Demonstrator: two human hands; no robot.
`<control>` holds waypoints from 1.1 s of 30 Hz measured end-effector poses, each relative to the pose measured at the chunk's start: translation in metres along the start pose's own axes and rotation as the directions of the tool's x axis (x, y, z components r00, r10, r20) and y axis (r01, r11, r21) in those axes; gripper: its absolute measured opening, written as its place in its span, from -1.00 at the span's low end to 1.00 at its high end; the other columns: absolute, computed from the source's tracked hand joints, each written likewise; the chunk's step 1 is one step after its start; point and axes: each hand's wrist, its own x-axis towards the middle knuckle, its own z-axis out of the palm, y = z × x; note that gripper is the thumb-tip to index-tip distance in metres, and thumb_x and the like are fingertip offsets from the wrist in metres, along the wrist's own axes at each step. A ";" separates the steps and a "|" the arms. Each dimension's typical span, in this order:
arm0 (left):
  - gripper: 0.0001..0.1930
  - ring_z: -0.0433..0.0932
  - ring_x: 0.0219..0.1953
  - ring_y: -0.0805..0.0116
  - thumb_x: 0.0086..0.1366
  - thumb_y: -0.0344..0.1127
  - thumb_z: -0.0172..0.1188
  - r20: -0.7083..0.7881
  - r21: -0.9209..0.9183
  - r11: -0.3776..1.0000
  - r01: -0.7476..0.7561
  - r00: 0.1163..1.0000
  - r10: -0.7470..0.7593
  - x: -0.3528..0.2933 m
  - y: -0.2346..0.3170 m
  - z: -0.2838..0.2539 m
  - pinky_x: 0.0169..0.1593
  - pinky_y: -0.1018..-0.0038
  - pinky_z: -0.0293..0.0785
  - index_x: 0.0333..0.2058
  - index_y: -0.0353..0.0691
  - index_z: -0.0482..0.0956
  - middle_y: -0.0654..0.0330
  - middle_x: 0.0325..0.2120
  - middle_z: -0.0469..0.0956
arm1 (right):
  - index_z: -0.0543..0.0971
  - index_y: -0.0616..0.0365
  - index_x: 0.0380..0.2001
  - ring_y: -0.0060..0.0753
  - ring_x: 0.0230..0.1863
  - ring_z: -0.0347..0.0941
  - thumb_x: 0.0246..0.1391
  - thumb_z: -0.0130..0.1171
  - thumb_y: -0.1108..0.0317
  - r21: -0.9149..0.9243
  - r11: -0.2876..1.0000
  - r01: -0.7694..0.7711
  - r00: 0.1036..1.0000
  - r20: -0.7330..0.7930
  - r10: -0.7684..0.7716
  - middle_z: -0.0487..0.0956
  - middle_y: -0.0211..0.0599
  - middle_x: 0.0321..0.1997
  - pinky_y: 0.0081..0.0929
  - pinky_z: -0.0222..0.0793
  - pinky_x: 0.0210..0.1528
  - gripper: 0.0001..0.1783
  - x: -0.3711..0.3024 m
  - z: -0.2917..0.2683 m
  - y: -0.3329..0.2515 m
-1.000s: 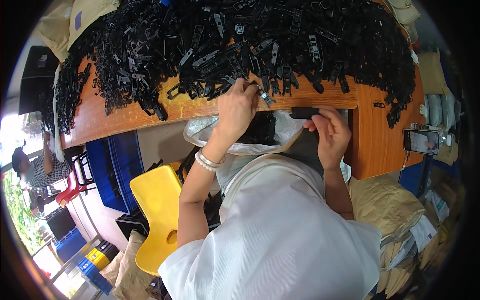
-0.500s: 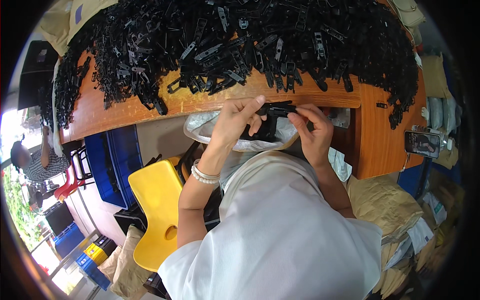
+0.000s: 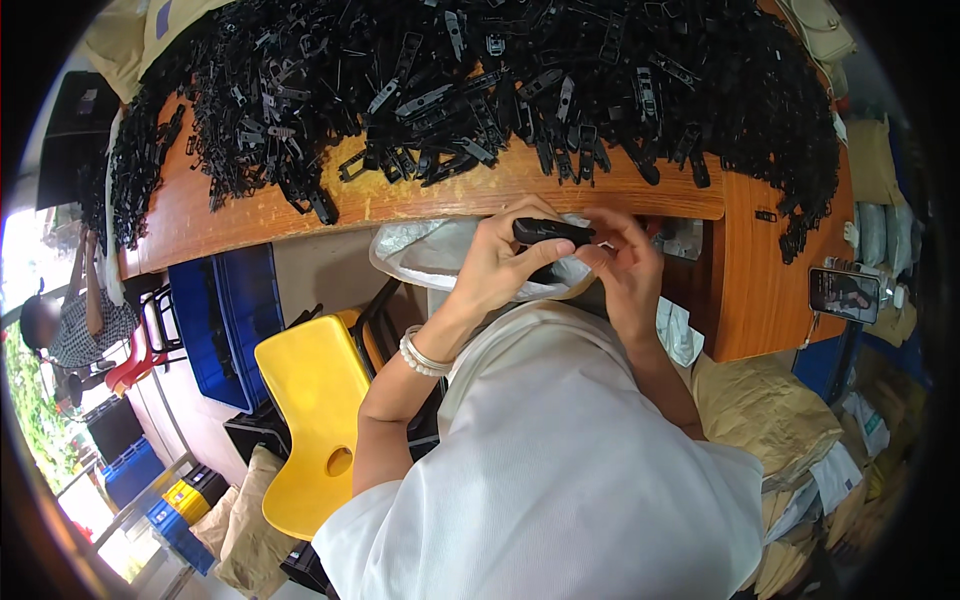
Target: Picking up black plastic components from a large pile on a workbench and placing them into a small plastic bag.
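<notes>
My left hand (image 3: 490, 262) is closed round a dark, elongated plastic part (image 3: 540, 231) with a rounded left end. The left thumb presses along its lower edge, and the fingers curl behind. At the part's right end, my right hand (image 3: 628, 278) has its thumb and fingers drawn together, slightly blurred; they cover that tip. Both hands are just in front of the table edge, above an open white sack (image 3: 400, 262). What the sack holds is mostly hidden by the hands.
A large heap of black plastic parts (image 3: 420, 100) covers the back of the wooden table (image 3: 400, 205). A phone (image 3: 845, 292) stands at the right edge. Left of me are a yellow chair (image 3: 305, 400) and blue crates (image 3: 222, 320); brown paper bags (image 3: 765, 410) lie right. Another person (image 3: 85, 325) is far left.
The black plastic part has been turned, showing a broader smooth side. My left thumb has come down onto its lower edge. The right hand remains at its right end, fingers shifted.
</notes>
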 end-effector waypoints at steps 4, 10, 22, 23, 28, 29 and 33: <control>-0.87 0.34 -0.46 0.60 0.07 -0.40 0.21 0.095 -0.119 0.989 0.085 0.993 -0.073 0.006 0.003 -0.009 -0.40 0.63 0.26 -0.47 -0.36 0.51 0.30 -0.53 0.44 | 0.46 0.36 -0.20 -0.64 -0.41 0.36 -0.04 0.11 0.54 0.024 0.998 0.058 0.996 0.064 -0.059 0.42 -0.33 -0.32 -0.73 0.25 -0.41 -0.73 -0.003 0.003 -0.003; -0.85 0.45 -0.48 0.36 0.13 -0.40 0.09 0.166 0.621 0.687 -0.378 0.919 0.357 0.068 0.011 -0.046 -0.38 0.53 0.36 -0.40 -0.38 0.52 0.09 -0.46 0.48 | 0.46 0.37 -0.21 -0.63 -0.47 0.38 0.01 0.06 0.48 0.023 0.994 -0.104 0.995 0.000 0.104 0.45 -0.29 -0.30 -0.74 0.16 -0.51 -0.75 0.002 -0.014 0.007; -0.91 0.51 -0.44 0.09 -0.06 -0.44 0.13 0.109 0.994 -0.022 -0.108 0.938 0.330 0.132 0.012 -0.069 -0.40 0.37 0.45 -0.52 -0.30 0.50 0.07 -0.39 0.46 | 0.48 0.35 -0.24 -0.63 -0.43 0.39 0.00 0.08 0.48 0.053 0.995 -0.082 0.996 0.029 0.081 0.44 -0.35 -0.35 -0.75 0.16 -0.51 -0.77 0.000 -0.014 0.007; -0.90 0.50 -0.44 0.09 -0.02 -0.43 0.12 0.067 0.973 0.157 -0.169 0.858 0.509 0.127 0.014 -0.072 -0.37 0.40 0.45 -0.48 -0.30 0.49 0.10 -0.38 0.47 | 0.48 0.36 -0.24 -0.64 -0.42 0.39 0.00 0.09 0.48 0.052 0.995 -0.090 0.996 0.011 0.090 0.44 -0.34 -0.35 -0.74 0.16 -0.50 -0.77 -0.001 -0.015 0.006; -0.84 0.52 -0.38 0.38 0.25 -0.39 -0.06 -0.376 0.126 0.935 -0.333 0.856 0.355 0.104 0.037 -0.075 -0.27 0.56 0.44 -0.24 -0.33 0.38 0.09 -0.35 0.51 | 0.46 0.37 -0.23 -0.63 -0.47 0.37 0.00 0.09 0.48 0.057 0.994 -0.089 0.996 0.013 0.088 0.46 -0.34 -0.44 -0.73 0.19 -0.47 -0.75 0.006 -0.013 0.013; -0.71 0.50 -0.45 0.43 0.25 -0.38 -0.07 -0.365 -0.189 0.958 -0.214 0.921 0.134 0.090 0.052 -0.062 -0.32 0.61 0.44 -0.07 -0.36 0.28 0.04 -0.37 0.49 | 0.46 0.38 -0.23 -0.63 -0.48 0.36 -0.01 0.09 0.47 0.055 0.994 -0.091 0.996 0.025 0.090 0.47 -0.33 -0.47 -0.73 0.19 -0.47 -0.74 0.008 -0.013 0.014; -0.64 0.46 -0.50 0.48 0.25 -0.39 -0.05 -0.140 -0.143 0.941 0.308 0.935 -0.327 0.052 0.044 -0.049 -0.49 0.61 0.42 0.01 -0.40 0.27 0.08 -0.39 0.51 | 0.45 0.39 -0.22 -0.61 -0.51 0.35 -0.01 0.08 0.47 0.090 0.993 -0.075 0.993 0.097 0.066 0.48 -0.32 -0.50 -0.72 0.24 -0.44 -0.74 0.012 -0.012 0.007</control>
